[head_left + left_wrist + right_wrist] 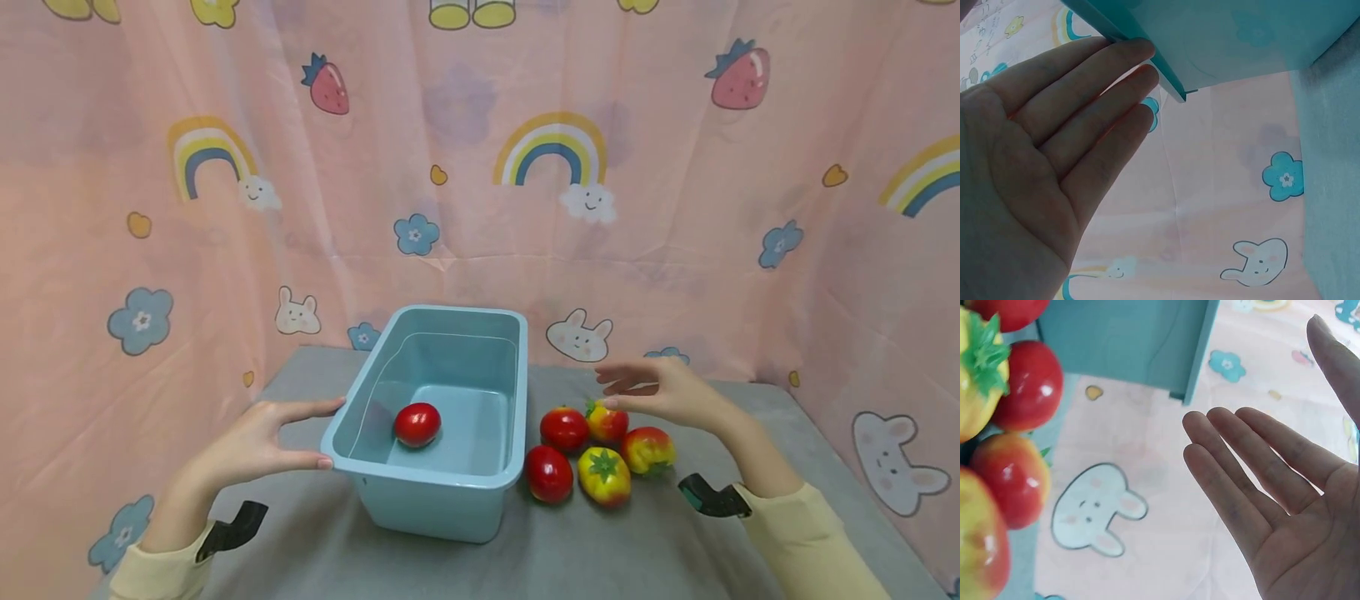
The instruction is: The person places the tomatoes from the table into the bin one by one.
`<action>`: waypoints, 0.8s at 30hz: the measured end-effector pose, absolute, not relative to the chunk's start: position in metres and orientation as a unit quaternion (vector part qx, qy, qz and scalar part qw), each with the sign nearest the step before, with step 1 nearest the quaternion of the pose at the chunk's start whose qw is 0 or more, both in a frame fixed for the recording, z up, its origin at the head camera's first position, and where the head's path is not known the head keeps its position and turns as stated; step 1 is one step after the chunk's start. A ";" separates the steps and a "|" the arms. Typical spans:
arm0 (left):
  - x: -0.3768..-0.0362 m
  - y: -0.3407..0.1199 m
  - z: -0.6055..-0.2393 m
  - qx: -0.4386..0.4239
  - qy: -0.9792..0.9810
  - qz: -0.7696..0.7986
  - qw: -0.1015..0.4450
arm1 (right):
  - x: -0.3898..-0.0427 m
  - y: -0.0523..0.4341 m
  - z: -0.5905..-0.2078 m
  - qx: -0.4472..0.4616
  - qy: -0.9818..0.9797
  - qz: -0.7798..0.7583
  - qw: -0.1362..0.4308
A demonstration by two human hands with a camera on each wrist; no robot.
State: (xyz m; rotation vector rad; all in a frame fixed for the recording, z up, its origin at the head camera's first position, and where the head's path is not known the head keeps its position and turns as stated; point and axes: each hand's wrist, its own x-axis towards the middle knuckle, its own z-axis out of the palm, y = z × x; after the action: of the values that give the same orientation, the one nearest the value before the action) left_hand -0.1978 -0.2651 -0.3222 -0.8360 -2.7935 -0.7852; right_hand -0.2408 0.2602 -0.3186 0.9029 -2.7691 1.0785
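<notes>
A light blue plastic tub (501,479) stands in the middle of the grey table, with one red tomato (417,424) inside it. My left hand (315,435) is flat, its straight fingers touching the tub's left rim (1169,78); in the left wrist view the left hand (1141,81) shows an empty palm. My right hand (611,389) hovers open and empty above a cluster of fruit right of the tub: two red tomatoes (564,428) (548,473) and three yellow-red ones (603,477). The right wrist view shows the right hand (1260,375) apart from the fruit (1035,384).
A pink curtain (480,167) printed with rainbows, rabbits and flowers closes off the back and both sides. Bare grey tabletop (675,550) lies in front of the tub and fruit. Black wrist mounts (712,497) sit at both yellow sleeves.
</notes>
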 end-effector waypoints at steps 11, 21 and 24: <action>-0.200 -0.264 -0.323 -0.280 -0.924 -0.250 0.069 | -0.239 0.289 -0.338 0.256 -0.909 0.327 0.027; -0.199 -0.265 -0.322 -0.280 -0.923 -0.254 0.068 | -0.233 0.304 -0.348 0.236 -0.918 0.317 0.027; -0.198 -0.266 -0.322 -0.281 -0.923 -0.254 0.069 | -0.233 0.306 -0.348 0.223 -0.921 0.319 0.027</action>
State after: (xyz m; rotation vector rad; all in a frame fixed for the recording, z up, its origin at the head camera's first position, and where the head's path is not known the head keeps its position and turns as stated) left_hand -0.1985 -0.2657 -0.3224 -0.8465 -2.7780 -0.7642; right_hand -0.2327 0.3063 -0.3477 0.6895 -2.8442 0.9852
